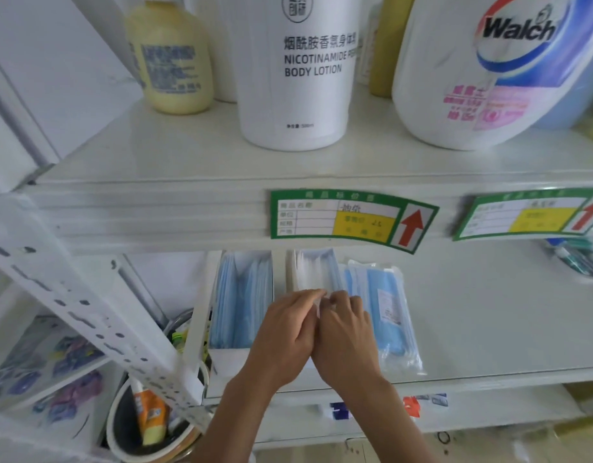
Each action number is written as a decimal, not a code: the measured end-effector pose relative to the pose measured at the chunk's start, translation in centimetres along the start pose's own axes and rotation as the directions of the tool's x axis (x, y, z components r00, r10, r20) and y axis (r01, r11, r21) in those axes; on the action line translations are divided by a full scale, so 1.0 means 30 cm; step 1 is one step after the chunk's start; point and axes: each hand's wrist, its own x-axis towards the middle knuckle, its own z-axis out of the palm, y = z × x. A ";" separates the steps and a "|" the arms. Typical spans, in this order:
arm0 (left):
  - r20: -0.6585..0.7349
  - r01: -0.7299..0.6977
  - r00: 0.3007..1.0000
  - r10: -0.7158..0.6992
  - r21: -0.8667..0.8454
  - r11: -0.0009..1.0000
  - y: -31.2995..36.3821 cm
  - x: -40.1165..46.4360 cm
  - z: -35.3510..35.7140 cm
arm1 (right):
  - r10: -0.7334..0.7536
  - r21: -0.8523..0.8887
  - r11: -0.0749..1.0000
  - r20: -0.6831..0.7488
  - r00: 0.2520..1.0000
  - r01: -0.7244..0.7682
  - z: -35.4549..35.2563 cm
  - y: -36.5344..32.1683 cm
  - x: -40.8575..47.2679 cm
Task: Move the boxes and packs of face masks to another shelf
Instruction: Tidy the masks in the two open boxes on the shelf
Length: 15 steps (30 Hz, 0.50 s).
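On the lower white shelf [489,322] stand two open white boxes of blue face masks: a left box [241,302] and a middle box [313,270]. To their right lies a clear plastic pack of blue masks [388,312]. My left hand [285,332] and my right hand [347,335] are side by side over the front of the middle box, fingertips together on its masks. Whether the fingers pinch a mask is hard to tell. The hands hide the front of the middle box.
The shelf above holds a yellow bottle [171,58], a white body lotion bottle [298,71] and a large Walch jug [489,68]. Green price labels [352,218] hang on its edge. A perforated white upright [88,312] stands at left; a bowl with tubes [148,426] sits below.
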 end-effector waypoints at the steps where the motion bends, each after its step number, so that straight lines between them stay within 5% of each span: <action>1: 0.035 -0.009 0.999 0.007 0.075 0.997 -0.005 0.011 0.004 | 0.009 -0.025 1.000 -0.010 1.000 -0.010 -0.001 0.011 -0.007; 5: 0.124 -0.064 0.992 0.017 0.385 0.921 -0.018 0.032 0.023 | 0.042 -0.071 0.997 -0.015 0.999 -0.043 0.013 0.026 -0.030; 15: 0.159 -0.098 0.987 0.030 0.438 0.894 -0.032 0.031 0.007 | 0.085 0.301 0.952 -0.100 0.991 -0.052 0.045 0.039 -0.037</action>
